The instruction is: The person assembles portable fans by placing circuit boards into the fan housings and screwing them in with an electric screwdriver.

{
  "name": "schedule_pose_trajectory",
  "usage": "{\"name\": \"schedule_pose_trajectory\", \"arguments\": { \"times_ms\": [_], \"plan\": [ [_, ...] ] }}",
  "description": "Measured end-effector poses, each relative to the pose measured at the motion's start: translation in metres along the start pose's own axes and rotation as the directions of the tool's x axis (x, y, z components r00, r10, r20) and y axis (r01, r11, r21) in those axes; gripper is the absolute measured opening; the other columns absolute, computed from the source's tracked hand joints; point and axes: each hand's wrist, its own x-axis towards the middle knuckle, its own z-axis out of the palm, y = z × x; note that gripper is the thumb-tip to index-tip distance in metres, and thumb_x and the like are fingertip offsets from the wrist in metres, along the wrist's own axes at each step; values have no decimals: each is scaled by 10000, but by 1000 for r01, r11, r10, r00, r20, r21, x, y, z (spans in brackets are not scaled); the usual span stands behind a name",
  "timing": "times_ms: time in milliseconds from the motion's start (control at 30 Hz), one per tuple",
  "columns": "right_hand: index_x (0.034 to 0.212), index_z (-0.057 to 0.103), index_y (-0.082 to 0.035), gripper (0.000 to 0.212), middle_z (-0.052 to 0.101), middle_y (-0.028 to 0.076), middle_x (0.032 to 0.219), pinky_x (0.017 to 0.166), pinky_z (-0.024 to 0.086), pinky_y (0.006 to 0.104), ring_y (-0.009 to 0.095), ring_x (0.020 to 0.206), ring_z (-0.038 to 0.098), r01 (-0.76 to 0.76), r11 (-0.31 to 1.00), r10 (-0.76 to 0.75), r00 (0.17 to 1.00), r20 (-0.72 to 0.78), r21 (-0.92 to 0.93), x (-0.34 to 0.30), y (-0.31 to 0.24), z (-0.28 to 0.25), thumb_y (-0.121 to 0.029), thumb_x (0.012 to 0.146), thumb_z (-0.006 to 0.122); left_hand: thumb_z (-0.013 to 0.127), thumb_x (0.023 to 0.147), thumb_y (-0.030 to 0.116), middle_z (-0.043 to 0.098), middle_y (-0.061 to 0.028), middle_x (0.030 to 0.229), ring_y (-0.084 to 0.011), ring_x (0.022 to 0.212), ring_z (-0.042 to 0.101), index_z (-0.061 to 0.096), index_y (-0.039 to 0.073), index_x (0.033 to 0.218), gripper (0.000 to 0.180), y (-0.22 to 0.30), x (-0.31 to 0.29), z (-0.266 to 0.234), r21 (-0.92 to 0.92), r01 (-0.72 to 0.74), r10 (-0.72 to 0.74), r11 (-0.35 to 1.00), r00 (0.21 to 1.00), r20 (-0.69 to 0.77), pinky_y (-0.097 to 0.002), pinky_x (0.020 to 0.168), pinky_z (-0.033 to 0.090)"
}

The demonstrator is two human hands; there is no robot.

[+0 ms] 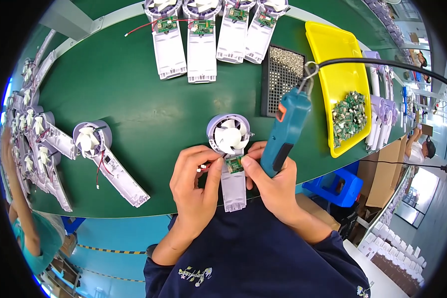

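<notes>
In front of me a lilac handheld-fan half shell (233, 191) lies on the table, its white fan blades (228, 137) at the far end. A small green circuit board (235, 164) sits at the handle's top. My left hand (193, 181) is closed at the board's left side, thumb and index pinching thin wires (202, 168) with a white plug showing. My right hand (273, 181) presses its thumb on the board's right edge, the other fingers curled by the shell. A teal electric screwdriver (285, 129) hangs just over my right hand, partly covering it.
Several fan shells with boards (201, 52) stand at the back. Left lie another fan shell (116, 174) and a pile of them (35, 129). A black screw tray (278, 82) and a yellow bin (337, 69) of circuit boards are right. A co-worker's arm (22, 198) reaches in at left.
</notes>
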Motion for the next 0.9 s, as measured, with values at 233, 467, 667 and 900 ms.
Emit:
{"name": "schedule_pose_trajectory", "arguments": {
  "times_ms": [233, 467, 667, 900],
  "plan": [
    [943, 617, 26, 113, 632, 50, 897, 495, 461, 217, 69, 600, 583, -26, 1000, 26, 1000, 15, 7, -2, 1, 1, -38, 901, 700, 696, 855, -42, 631, -114, 1006, -191, 848, 640, 663, -11, 995, 147, 0, -1, -3, 30, -17, 16, 999, 1000, 21, -276, 688, 539],
    [956, 609, 9, 121, 629, 29, 832, 498, 480, 215, 59, 611, 593, 20, 997, -16, 999, -49, 74, -3, 6, 3, -47, 902, 701, 703, 826, -67, 625, -110, 1024, -198, 861, 643, 677, -13, 963, 150, 0, -1, -5, 103, -78, 69, 992, 994, 84, -290, 691, 541],
    [982, 594, -2, 145, 631, 27, 822, 503, 487, 217, 56, 609, 587, -18, 999, 19, 999, -43, 36, -5, 7, 3, -57, 902, 703, 716, 786, -80, 619, -121, 1080, -215, 926, 663, 681, -23, 970, 196, 2, -2, -9, 10, -34, 32, 999, 989, 143, -298, 731, 552],
    [1025, 578, -18, 199, 630, 20, 883, 523, 479, 220, 54, 632, 581, -33, 997, 36, 999, -41, 75, -8, 9, 2, -59, 890, 719, 719, 774, -89, 626, -133, 1134, -235, 965, 675, 689, -30, 1010, 245, 2, -2, -9, 42, -46, 39, 998, 986, 162, -303, 770, 564]
  ]
}}
